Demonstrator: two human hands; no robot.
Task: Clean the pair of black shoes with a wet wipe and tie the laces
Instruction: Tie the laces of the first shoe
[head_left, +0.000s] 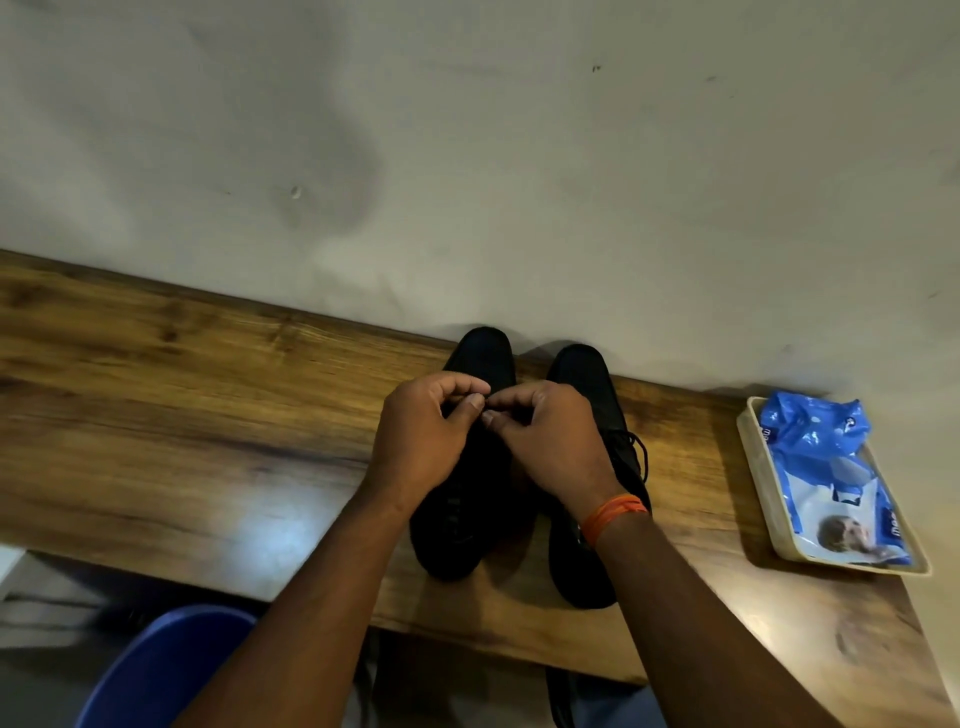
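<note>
Both hands (488, 431) pinch laces | hiding left shoe (467, 519) | wipes tray (831, 488) right

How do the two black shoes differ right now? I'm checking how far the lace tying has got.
Both hands work over the left shoe, left hand and right hand pinching at its laces; the right shoe is untouched. The right shoe's lace lies visible; the left's is hidden. Both stand parallel, toes toward the wall.

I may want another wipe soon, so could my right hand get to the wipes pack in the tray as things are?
Probably yes: the tabletop between the right hand and the wipes pack looks bare, but that hand is busy pinching a lace.
</note>
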